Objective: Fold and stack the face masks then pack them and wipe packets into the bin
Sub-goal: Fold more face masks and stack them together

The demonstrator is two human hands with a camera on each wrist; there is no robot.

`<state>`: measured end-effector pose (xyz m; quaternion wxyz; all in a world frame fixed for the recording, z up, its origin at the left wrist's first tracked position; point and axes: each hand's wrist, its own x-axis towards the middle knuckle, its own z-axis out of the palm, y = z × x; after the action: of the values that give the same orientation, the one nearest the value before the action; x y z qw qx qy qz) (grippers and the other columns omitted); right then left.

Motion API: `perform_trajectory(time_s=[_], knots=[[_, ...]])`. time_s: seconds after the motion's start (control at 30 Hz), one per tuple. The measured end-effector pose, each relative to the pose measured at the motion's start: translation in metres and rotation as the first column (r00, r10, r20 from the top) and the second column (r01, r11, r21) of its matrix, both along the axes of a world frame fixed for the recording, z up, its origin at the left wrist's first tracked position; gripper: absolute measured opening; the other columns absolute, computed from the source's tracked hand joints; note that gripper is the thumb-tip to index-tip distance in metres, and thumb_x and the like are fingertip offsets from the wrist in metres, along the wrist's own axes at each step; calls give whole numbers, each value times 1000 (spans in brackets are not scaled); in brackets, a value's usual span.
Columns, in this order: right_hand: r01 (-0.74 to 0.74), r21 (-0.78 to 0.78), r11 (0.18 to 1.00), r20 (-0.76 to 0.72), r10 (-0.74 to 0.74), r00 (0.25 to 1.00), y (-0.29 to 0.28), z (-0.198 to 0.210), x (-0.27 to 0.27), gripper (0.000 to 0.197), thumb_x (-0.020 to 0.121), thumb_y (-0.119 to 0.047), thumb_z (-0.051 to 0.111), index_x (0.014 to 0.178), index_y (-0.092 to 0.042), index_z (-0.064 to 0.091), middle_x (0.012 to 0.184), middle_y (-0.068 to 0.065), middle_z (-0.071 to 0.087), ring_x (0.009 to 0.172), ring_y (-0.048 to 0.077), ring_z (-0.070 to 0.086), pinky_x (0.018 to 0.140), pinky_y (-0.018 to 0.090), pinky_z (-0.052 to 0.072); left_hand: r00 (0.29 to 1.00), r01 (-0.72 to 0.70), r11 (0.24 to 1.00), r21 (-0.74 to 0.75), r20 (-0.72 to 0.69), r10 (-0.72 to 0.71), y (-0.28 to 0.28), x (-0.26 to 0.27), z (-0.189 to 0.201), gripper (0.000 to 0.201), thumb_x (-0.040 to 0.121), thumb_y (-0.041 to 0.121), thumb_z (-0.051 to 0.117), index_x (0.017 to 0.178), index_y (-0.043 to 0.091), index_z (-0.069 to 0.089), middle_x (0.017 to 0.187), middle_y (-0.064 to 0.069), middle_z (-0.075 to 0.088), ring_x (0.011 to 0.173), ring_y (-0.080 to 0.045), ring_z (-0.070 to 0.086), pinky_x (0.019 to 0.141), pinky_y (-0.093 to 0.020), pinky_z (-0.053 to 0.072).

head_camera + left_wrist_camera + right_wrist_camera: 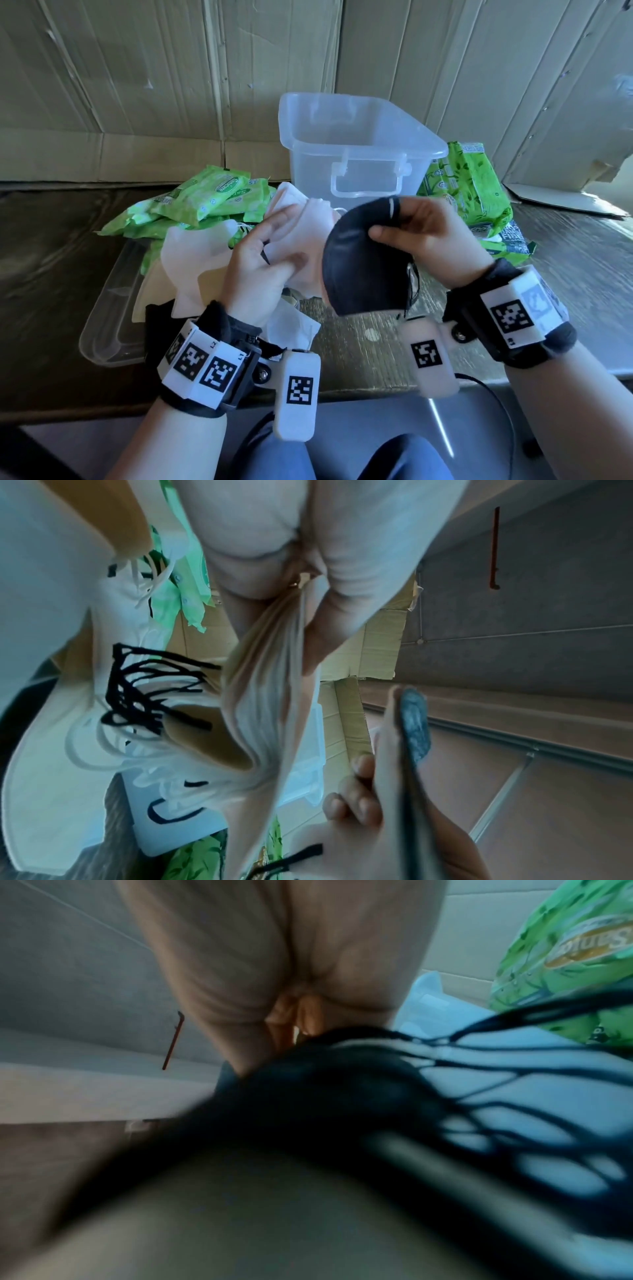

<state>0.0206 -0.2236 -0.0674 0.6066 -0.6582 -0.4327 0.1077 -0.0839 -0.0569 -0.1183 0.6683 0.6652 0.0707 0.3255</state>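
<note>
My left hand (287, 240) pinches a white face mask (308, 226) between thumb and fingers, held above the table; in the left wrist view a fold of this white mask (267, 683) hangs from the palm. My right hand (390, 222) grips the top edge of a folded black face mask (363, 270) with its ear loops dangling; it shows dark and blurred as the black mask (325, 1096) in the right wrist view. The two masks are side by side, nearly touching. Behind the hands stands the clear plastic bin (424, 144), with nothing in it. More white masks (191, 253) lie piled to the left.
Green wipe packets (205, 198) are heaped at the left of the bin, and more green packets (472, 185) stand at its right. A clear lid (109, 308) lies under the mask pile at the left. Cardboard sheets line the wall behind the dark wooden table (582, 246).
</note>
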Motion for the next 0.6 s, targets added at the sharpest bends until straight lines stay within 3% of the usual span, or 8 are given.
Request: perform_trajectory(time_s=[0.1, 0.17, 0.23, 0.33, 0.4, 0.47, 0.53, 0.6], knots=[[-10, -207, 978, 201, 53, 978, 6, -3, -8, 10, 72, -10, 65, 78, -17, 63, 85, -11, 60, 71, -4, 54, 69, 11, 41, 998, 60, 998, 5, -12, -59, -2, 0, 0, 63, 69, -11, 69, 107, 39, 62, 128, 17, 57, 127, -9, 48, 109, -42, 36], [29, -305, 952, 390, 97, 916, 11, -4, -9, 10, 71, -15, 63, 80, -17, 67, 107, -12, 55, 83, -2, 55, 72, 9, 37, 989, 150, 988, 23, -12, -150, -4, -2, 3, 64, 72, -17, 65, 112, 33, 60, 137, 5, 52, 130, -16, 46, 107, -42, 40], [31, -356, 934, 478, 154, 865, 15, -5, -8, 14, 71, -16, 63, 81, -9, 70, 116, -15, 50, 92, 7, 57, 75, 8, 37, 979, 203, 977, 71, -22, -202, -4, -4, 5, 67, 73, -22, 60, 115, 29, 56, 140, 4, 48, 129, -3, 44, 105, -30, 41], [61, -372, 926, 534, 160, 830, 16, -5, -8, 20, 71, -18, 63, 82, -2, 69, 115, -18, 46, 90, 21, 57, 82, 13, 40, 974, 226, 966, 124, -56, -220, -2, -5, 5, 69, 74, -22, 57, 119, 29, 52, 134, 14, 48, 123, 15, 40, 106, -18, 36], [65, -386, 920, 551, 173, 816, 16, -7, -8, 21, 72, -18, 63, 83, -1, 68, 115, -14, 44, 88, 18, 56, 83, 16, 40, 968, 248, 960, 132, -60, -242, -1, -5, 4, 63, 74, -14, 61, 120, 28, 53, 134, 14, 49, 124, 13, 41, 106, -16, 35], [65, -401, 914, 547, 182, 817, 16, -8, -10, 19, 71, -18, 63, 83, -3, 67, 107, -10, 45, 78, 7, 54, 78, 10, 39, 967, 251, 961, 115, -65, -245, -2, -5, 2, 55, 75, -3, 63, 120, 28, 53, 131, 17, 51, 124, 11, 42, 108, -21, 34], [83, -423, 902, 535, 174, 827, 16, -9, -10, 16, 71, -16, 65, 83, -6, 66, 93, -4, 47, 71, 3, 48, 71, 6, 35, 972, 232, 967, 107, -53, -227, -3, -5, 1, 47, 79, 2, 63, 119, 27, 54, 128, 20, 51, 122, 12, 43, 109, -19, 32], [115, -440, 891, 497, 135, 857, 15, -10, -9, 10, 74, -11, 70, 83, -8, 65, 83, 0, 50, 71, 11, 47, 68, 9, 35, 981, 195, 976, 96, -29, -193, -3, -5, 1, 43, 78, 12, 64, 117, 28, 56, 130, 19, 51, 122, 13, 43, 107, -13, 31]])
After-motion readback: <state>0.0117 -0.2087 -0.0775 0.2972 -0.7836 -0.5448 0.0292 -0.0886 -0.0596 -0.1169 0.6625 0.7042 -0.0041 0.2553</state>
